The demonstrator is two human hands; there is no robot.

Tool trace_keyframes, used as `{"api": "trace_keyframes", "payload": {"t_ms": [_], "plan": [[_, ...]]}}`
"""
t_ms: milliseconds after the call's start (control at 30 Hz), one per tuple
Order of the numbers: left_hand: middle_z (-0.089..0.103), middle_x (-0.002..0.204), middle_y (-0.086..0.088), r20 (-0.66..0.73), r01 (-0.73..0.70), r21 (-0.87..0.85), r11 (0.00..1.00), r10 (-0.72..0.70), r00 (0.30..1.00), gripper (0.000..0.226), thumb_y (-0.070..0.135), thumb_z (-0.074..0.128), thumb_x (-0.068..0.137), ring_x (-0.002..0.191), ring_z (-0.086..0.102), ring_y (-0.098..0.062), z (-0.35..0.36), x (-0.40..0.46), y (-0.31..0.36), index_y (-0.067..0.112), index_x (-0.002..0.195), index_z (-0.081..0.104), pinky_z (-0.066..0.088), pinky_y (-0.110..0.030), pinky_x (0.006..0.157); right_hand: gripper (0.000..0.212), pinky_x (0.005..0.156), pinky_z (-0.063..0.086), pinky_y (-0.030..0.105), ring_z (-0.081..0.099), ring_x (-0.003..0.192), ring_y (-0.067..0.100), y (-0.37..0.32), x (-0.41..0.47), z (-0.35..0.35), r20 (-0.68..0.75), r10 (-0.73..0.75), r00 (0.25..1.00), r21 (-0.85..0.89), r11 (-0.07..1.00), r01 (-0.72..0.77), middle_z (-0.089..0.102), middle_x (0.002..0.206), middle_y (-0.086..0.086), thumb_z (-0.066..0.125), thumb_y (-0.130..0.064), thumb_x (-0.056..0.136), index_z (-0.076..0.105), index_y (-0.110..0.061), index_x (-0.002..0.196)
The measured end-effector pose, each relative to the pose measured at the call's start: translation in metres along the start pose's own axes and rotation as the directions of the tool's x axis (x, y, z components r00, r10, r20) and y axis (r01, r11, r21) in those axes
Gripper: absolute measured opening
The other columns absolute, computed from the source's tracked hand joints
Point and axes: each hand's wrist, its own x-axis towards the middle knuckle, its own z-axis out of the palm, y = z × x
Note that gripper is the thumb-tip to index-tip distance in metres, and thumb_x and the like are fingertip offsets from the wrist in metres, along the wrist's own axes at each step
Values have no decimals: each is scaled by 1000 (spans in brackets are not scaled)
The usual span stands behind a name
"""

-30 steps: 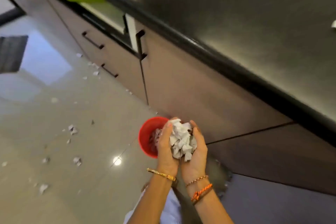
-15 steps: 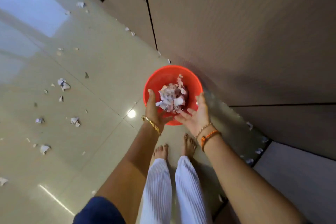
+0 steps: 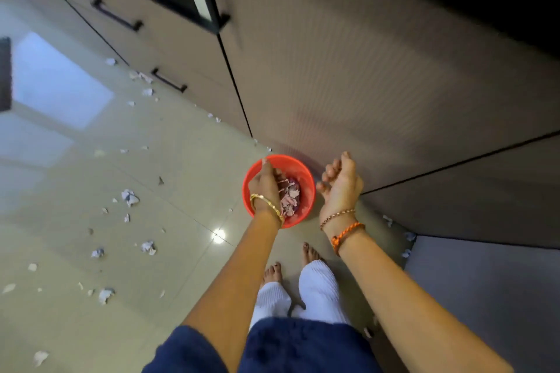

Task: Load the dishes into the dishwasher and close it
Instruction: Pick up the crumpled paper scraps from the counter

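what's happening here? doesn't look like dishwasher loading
Not loading yet. A person stands barefoot by the brown kitchen cabinets, over a round red plastic bucket on the glossy tiled floor. The left hand reaches into the bucket onto a wad of crumpled paper scraps. The right hand hovers beside the rim, palm up, fingers loosely curled, with no grip on anything. More torn white paper bits litter the floor to the person's left. No dishes or open dishwasher in view.
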Motion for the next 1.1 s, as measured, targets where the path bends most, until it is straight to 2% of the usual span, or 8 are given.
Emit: {"api": "trace_keyframes", "payload": {"t_ms": [167, 267, 367, 500, 633, 700, 933, 1100], "plan": [[50, 34, 8, 244, -193, -44, 980, 197, 949, 42, 31, 42, 97, 32, 46, -3, 21, -113, 84, 14, 59, 48, 35, -15, 39, 22, 37, 27, 17, 35, 37, 3, -114, -93, -1, 42, -387, 921, 96, 919, 382, 45, 44, -10, 42, -13, 94, 48, -16, 73], [50, 38, 8, 332, -245, -139, 960, 278, 901, 43, 32, 40, 97, 30, 44, -2, 39, -171, 120, 14, 58, 47, 31, -14, 37, 30, 31, 28, 16, 35, 27, 4, -164, -124, -15, 29, -389, 921, 144, 913, 381, 42, 32, -9, 33, -8, 97, 38, -11, 67], [53, 46, 6, 415, -319, -222, 921, 385, 824, 42, 31, 42, 96, 36, 46, -4, 67, -210, 140, 14, 58, 51, 35, -17, 41, 17, 38, 32, 11, 38, 34, 0, -215, -137, -11, -10, -753, 658, 145, 650, 746, 47, 43, -15, 39, -15, 87, 42, -18, 71], [56, 46, 7, 577, -343, -256, 904, 428, 696, 41, 29, 43, 96, 40, 50, -5, 121, -252, 155, 13, 61, 56, 38, -17, 44, 9, 41, 32, 18, 37, 45, 8, -284, -107, -28, -136, -885, 446, 78, 439, 895, 50, 62, -16, 47, -16, 84, 49, -22, 77], [58, 59, 1, 573, -296, -265, 918, 396, 717, 38, 30, 43, 96, 49, 53, -8, 162, -249, 162, 14, 65, 58, 40, -15, 44, 9, 52, 41, 22, 45, 53, 2, -312, -58, -51, -50, -871, 489, -218, 487, 846, 52, 84, -8, 57, -22, 79, 53, -29, 85], [58, 64, 0, 574, -251, -276, 928, 369, 731, 34, 28, 44, 96, 53, 53, -9, 204, -247, 168, 14, 68, 58, 40, -14, 44, 19, 62, 41, 10, 51, 60, -3, -338, -21, -73, -25, -887, 462, -361, 439, 823, 50, 98, -3, 64, -15, 80, 56, -23, 95], [59, 74, -2, 419, -175, -348, 921, 320, 850, 26, 25, 46, 95, 64, 57, -12, 313, -228, 185, 12, 76, 58, 45, -15, 52, 37, 80, 23, 9, 53, 98, 25, -415, 84, -103, 325, -859, 396, -735, 34, 677, 59, 108, 7, 60, -29, 71, 64, -15, 106], [58, 78, -5, 361, -158, -388, 908, 308, 880, 25, 21, 43, 96, 71, 60, -15, 343, -215, 194, 10, 78, 56, 48, -21, 65, 24, 73, 20, 15, 58, 92, 37, -428, 130, -90, 536, -730, 425, -715, -124, 688, 66, 99, 12, 53, -11, 80, 69, -10, 97]]}}
